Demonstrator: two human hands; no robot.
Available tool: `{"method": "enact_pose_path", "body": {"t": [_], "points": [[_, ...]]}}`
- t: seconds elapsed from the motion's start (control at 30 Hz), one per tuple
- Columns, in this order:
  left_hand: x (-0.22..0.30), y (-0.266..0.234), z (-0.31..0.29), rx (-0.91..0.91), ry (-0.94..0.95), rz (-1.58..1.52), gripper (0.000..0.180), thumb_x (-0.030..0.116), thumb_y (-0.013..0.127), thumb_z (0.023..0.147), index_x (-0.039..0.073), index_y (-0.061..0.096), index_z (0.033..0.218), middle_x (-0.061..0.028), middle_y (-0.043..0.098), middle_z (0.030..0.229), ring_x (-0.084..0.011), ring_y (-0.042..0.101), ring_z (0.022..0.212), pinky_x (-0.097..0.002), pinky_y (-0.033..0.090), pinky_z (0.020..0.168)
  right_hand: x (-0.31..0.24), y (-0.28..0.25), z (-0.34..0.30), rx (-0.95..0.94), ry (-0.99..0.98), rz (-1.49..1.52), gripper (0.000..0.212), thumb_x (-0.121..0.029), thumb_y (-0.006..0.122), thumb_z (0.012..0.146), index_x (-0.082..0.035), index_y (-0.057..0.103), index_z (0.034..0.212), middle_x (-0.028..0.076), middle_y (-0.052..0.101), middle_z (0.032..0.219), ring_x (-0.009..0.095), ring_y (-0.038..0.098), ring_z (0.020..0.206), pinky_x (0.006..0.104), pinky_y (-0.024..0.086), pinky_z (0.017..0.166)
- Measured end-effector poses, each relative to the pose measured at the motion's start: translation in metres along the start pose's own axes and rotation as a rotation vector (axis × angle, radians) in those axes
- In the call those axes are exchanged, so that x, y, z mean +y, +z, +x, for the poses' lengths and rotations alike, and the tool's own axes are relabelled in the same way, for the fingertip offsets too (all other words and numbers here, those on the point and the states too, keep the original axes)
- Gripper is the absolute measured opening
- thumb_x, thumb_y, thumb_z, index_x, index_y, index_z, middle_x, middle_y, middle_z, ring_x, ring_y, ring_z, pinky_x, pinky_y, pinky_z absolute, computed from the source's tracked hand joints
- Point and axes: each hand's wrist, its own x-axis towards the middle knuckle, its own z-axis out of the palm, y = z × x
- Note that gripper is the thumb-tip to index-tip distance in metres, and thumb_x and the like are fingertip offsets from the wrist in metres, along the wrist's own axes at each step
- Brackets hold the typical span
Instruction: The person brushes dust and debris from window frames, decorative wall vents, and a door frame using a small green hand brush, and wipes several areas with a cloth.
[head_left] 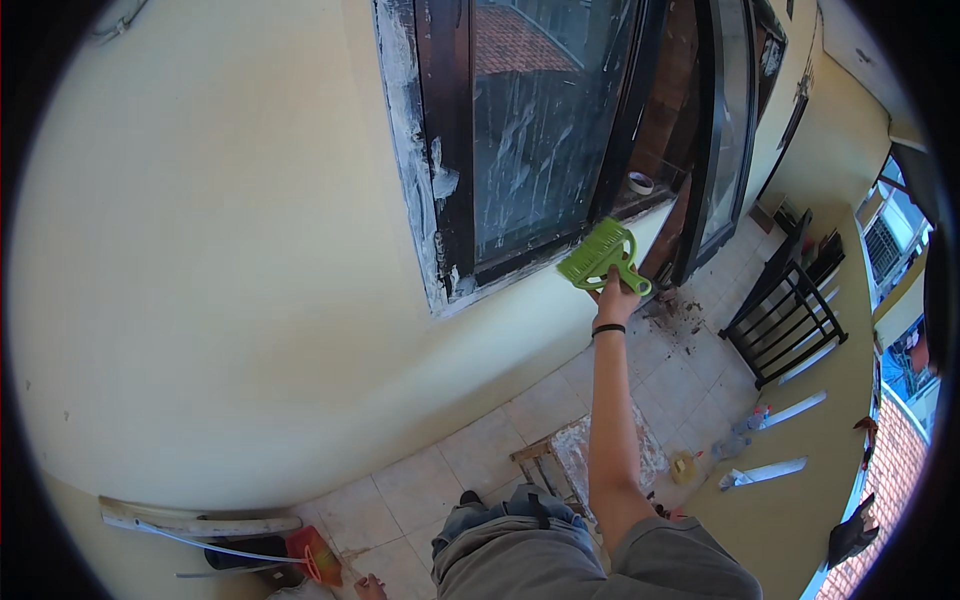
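My right hand (617, 302), at the end of an outstretched arm with a dark band on the wrist, is closed around the handle of a green hand brush (603, 256). The brush is held up in front of the sill, by the lower right corner of a dark-framed window (540, 130). White smears streak the glass and the left side of the frame. Only a small part of my left hand (370, 588) shows at the lower edge; its fingers are too cut off to read.
A tape roll (640, 183) lies on the sill beside an open window sash (722, 140). Brown debris (678, 318) is scattered on the tiles below. A black metal rack (790, 325), plastic bottles (735, 445) and a paint-stained low table (575, 450) stand along the walkway.
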Motion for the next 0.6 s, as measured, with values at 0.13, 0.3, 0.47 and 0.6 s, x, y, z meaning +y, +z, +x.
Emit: {"method": "enact_pose_path", "body": {"t": [0.13,0.3,0.47,0.6], "points": [[-0.030,0.018,0.049,-0.217,0.050,0.399,0.035,0.013,0.063,0.103,0.005,0.055,0.136,-0.0093,0.064,0.109,-0.0205,0.063,0.088,-0.0356,0.056,0.082,0.005,0.028,-0.093,-0.295,0.171,-0.016,0.051,-0.009,0.061,0.104,-0.008,0.048,0.152,0.011,0.065,0.124,0.018,0.064,0.114,0.0364,0.065,0.078],[-0.032,0.079,0.085,-0.034,-0.021,0.097,0.038,0.020,0.069,0.098,-0.001,0.054,0.126,-0.0165,0.072,0.092,-0.0250,0.072,0.084,-0.0362,0.056,0.076,-0.031,0.006,-0.112,-1.074,0.461,-0.221,0.039,-0.010,0.065,0.103,0.002,0.059,0.141,0.008,0.069,0.125,0.013,0.065,0.110,0.0285,0.058,0.070],[0.054,0.108,0.094,-0.096,0.146,0.187,0.039,0.019,0.069,0.098,0.000,0.054,0.127,-0.0146,0.071,0.092,-0.0235,0.070,0.080,-0.0349,0.055,0.074,-0.009,0.000,-0.007,0.038,-0.408,-0.208,0.034,-0.006,0.056,0.106,0.006,0.059,0.137,0.013,0.074,0.103,0.016,0.071,0.086,0.0307,0.058,0.065],[0.108,0.113,0.103,-0.069,0.275,0.089,0.043,0.018,0.070,0.097,-0.001,0.053,0.132,-0.0165,0.071,0.095,-0.0276,0.069,0.083,-0.0390,0.055,0.075,-0.016,0.001,-0.044,-0.730,-0.546,-0.476,0.029,-0.007,0.059,0.106,0.004,0.065,0.133,0.009,0.075,0.101,0.013,0.069,0.088,0.0280,0.057,0.067]]}}
